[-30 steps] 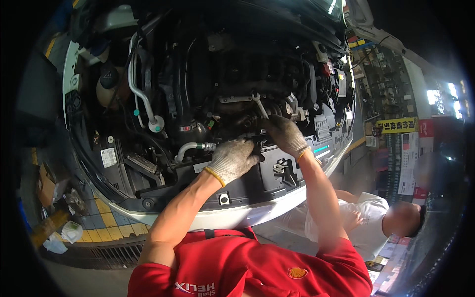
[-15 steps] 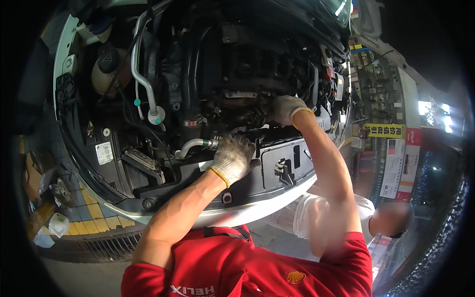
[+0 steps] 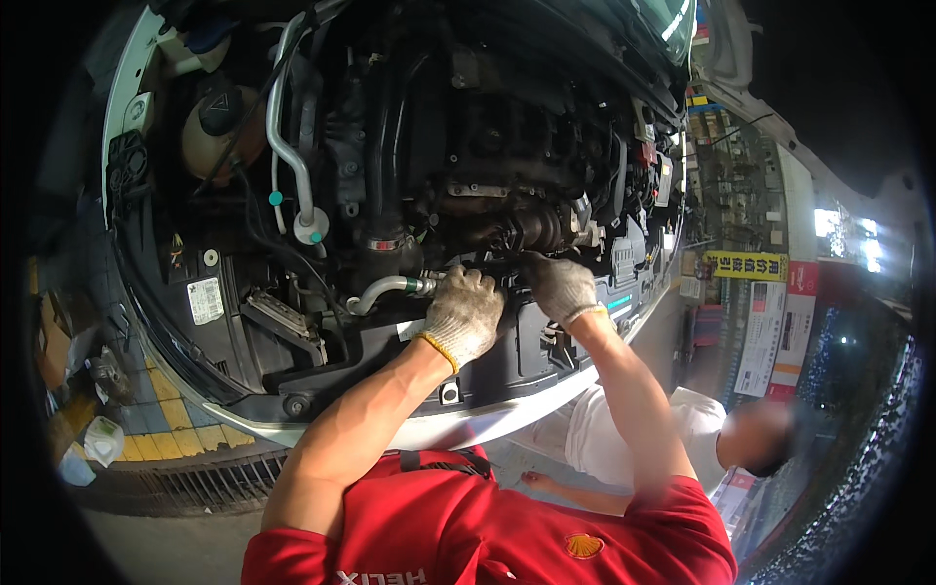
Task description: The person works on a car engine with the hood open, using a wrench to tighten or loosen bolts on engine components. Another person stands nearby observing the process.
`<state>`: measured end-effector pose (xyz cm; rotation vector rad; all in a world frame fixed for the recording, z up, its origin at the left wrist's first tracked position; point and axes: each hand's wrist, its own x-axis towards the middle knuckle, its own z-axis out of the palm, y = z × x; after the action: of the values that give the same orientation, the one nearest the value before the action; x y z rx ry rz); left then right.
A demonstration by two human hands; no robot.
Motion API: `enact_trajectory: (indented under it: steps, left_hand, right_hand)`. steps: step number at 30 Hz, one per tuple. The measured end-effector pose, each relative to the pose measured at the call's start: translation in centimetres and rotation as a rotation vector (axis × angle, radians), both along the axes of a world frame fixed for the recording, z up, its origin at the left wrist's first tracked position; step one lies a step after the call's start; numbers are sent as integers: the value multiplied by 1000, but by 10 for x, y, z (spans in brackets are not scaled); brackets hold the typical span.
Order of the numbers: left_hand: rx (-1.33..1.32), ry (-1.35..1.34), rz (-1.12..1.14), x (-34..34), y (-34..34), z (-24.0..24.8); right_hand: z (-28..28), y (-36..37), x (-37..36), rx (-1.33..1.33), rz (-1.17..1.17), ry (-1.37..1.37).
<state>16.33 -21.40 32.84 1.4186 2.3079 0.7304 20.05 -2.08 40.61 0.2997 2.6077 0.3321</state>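
yellow-marked floor (image 3: 174,402) flanks the car (image 3: 409,429); left hand (image 3: 464,317) lies curled beside a silver pipe (image 3: 384,286), right hand (image 3: 563,290) nearby; grasps can't be told.

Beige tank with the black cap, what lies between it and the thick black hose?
The head view shows a bent silver pipe and darker engine parts between the tank and hose.

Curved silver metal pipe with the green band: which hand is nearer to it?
Left. The white-gloved left hand is at the right end of the pipe; the white-gloved right hand is farther off to the right.
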Motion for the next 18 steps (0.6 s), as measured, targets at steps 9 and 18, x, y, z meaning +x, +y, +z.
enact_trajectory:
  steps: [9, 18]
  left_hand:
    - [1, -31, 27, 0, -4, 4]
    - [142, 1, 84, 7, -4, -5]
  right_hand:
    - [25, 14, -145, 154, 99, -474]
    - [-19, 63, -187, -45, -152, -621]
